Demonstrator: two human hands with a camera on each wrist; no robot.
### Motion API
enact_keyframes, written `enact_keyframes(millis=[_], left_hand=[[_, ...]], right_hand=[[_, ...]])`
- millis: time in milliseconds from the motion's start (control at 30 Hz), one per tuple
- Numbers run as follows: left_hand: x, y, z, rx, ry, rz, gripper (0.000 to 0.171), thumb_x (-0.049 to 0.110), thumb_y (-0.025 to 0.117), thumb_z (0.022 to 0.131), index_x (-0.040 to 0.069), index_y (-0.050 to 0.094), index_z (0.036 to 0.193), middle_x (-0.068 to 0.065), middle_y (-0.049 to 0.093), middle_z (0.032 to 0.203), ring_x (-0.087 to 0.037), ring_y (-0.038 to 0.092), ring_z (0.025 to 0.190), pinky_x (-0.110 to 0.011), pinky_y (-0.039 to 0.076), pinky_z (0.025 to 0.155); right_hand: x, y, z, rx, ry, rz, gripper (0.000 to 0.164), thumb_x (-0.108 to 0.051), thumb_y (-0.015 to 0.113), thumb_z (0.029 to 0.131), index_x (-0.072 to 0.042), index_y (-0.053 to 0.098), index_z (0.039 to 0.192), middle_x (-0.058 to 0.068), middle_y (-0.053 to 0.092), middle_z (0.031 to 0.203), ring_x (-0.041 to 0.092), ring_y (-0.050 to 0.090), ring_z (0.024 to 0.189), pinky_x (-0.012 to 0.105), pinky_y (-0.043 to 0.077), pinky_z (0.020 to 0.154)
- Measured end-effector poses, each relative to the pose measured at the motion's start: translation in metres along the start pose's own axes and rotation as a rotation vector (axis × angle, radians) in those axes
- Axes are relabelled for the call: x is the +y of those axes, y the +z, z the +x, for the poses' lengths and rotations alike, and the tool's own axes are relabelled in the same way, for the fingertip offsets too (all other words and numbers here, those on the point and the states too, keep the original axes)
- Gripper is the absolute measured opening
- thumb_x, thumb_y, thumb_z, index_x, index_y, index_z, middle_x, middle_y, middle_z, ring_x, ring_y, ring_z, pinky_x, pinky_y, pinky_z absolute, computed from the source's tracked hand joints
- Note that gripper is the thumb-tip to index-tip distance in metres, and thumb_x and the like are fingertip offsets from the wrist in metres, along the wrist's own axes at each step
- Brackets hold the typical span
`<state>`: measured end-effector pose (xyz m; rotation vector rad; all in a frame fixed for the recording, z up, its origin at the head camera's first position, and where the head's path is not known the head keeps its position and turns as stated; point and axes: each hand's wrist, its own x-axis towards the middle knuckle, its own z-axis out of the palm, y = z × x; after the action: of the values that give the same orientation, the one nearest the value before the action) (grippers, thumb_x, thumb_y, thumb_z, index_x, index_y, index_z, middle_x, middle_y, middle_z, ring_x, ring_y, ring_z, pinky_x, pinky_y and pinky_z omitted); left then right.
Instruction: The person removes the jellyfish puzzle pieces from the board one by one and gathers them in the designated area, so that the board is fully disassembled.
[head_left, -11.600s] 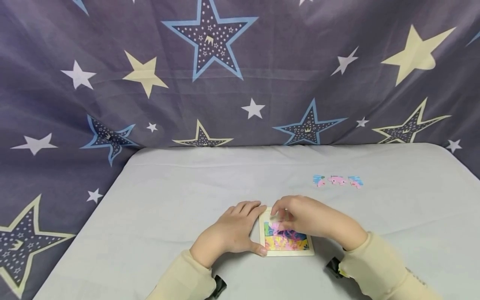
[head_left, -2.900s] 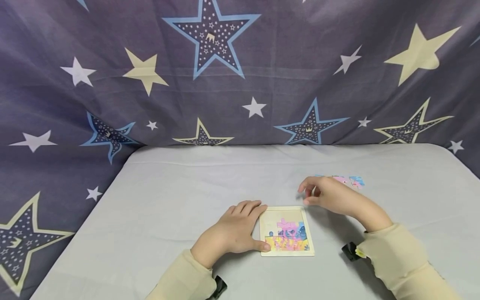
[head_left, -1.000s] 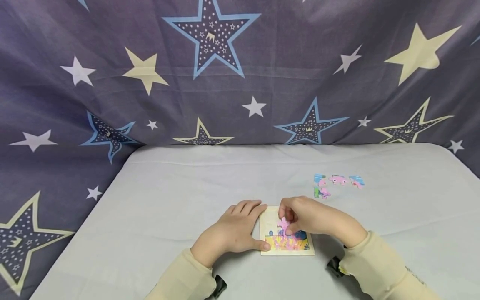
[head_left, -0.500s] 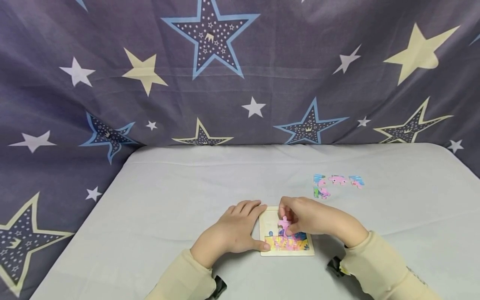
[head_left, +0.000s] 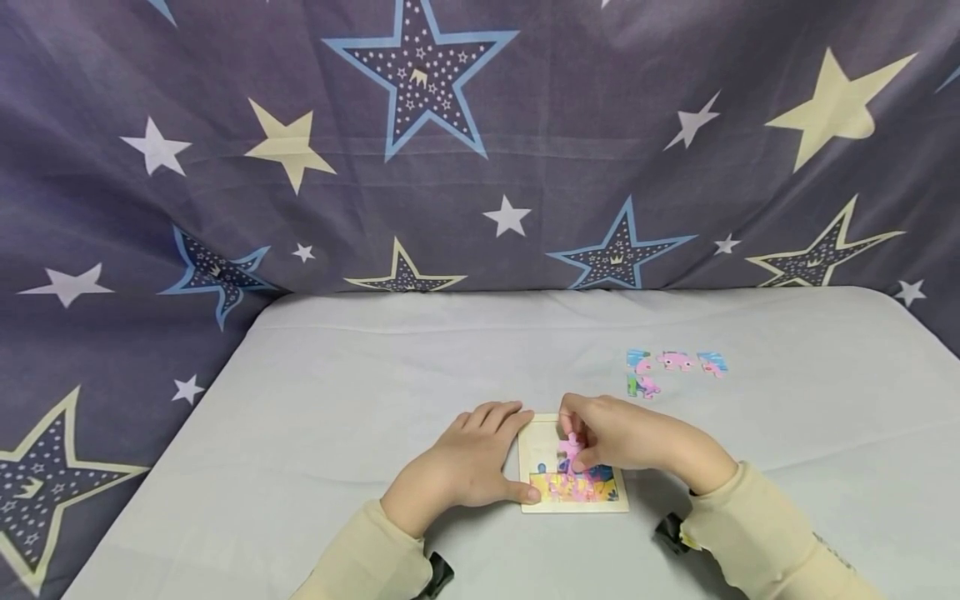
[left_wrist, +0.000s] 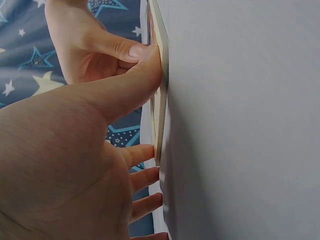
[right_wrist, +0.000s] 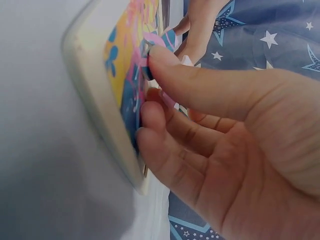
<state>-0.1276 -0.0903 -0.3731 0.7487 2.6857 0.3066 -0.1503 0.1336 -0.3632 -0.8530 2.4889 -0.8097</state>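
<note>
In the head view a pale wooden puzzle tray (head_left: 540,506) lies on the bed-like surface, its lower part filled with yellow, pink and blue pieces. My left hand (head_left: 465,462) rests along its left side, thumb on the lower left corner and index fingertip at the upper left. My right hand (head_left: 622,433) is over the tray and pinches a pink puzzle piece (head_left: 567,447) between thumb and fingers. The right wrist view shows the right thumb (right_wrist: 200,87) against the piece, other fingertips close to the picture. The tray's right side is partly hidden by this hand.
Several loose puzzle pieces lie behind the tray to the right: a pink one (head_left: 676,361), a blue-and-pink one (head_left: 712,363) and a green-and-pink one (head_left: 642,386) among them. A dark star-patterned cloth (head_left: 450,192) hangs behind the pale surface (head_left: 360,375).
The green-and-pink piece has gone from the tray to the loose pieces. My right hand has come back from there and now grips the pink piece, shifted slightly right. The left hand stays.
</note>
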Motion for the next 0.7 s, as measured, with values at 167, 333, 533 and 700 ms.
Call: enact_keyframes(millis=[167, 333, 533, 700], left_hand=[[0.001, 0.0, 0.0, -0.002, -0.003, 0.003, 0.095, 0.061, 0.07, 0.083, 0.015, 0.031, 0.156, -0.005, 0.026, 0.16, -0.025, 0.022, 0.147, -0.05, 0.025, 0.116], [0.001, 0.0, 0.0, -0.002, -0.004, 0.002, 0.095, 0.061, 0.07, 0.083, 0.014, 0.031, 0.156, -0.005, 0.027, 0.16, -0.026, 0.023, 0.146, -0.05, 0.024, 0.116], [0.001, 0.0, 0.0, 0.002, -0.004, 0.003, 0.096, 0.061, 0.07, 0.083, 0.014, 0.031, 0.156, -0.006, 0.027, 0.16, -0.026, 0.023, 0.147, -0.05, 0.023, 0.117], [0.0, 0.001, 0.002, 0.003, -0.006, 0.006, 0.096, 0.062, 0.069, 0.083, 0.014, 0.03, 0.156, -0.006, 0.026, 0.16, -0.027, 0.022, 0.147, -0.051, 0.023, 0.117]], right_hand=[[0.001, -0.001, 0.0, 0.004, -0.009, -0.011, 0.03, -0.004, 0.079, 0.083, -0.013, 0.051, 0.091, -0.006, 0.053, 0.074, 0.009, 0.048, 0.067, 0.023, 0.042, 0.061], [0.001, -0.004, -0.002, 0.002, -0.018, -0.013, 0.028, -0.004, 0.077, 0.084, -0.013, 0.052, 0.091, -0.007, 0.055, 0.072, 0.008, 0.048, 0.067, 0.024, 0.043, 0.062], [0.001, -0.008, -0.004, 0.011, -0.027, -0.018, 0.026, -0.002, 0.076, 0.085, -0.014, 0.054, 0.091, -0.009, 0.058, 0.071, 0.007, 0.049, 0.065, 0.024, 0.044, 0.063], [0.002, -0.012, -0.006, 0.002, -0.036, 0.013, 0.024, -0.003, 0.075, 0.087, -0.013, 0.054, 0.092, -0.008, 0.059, 0.073, 0.007, 0.049, 0.065, 0.024, 0.044, 0.063]])
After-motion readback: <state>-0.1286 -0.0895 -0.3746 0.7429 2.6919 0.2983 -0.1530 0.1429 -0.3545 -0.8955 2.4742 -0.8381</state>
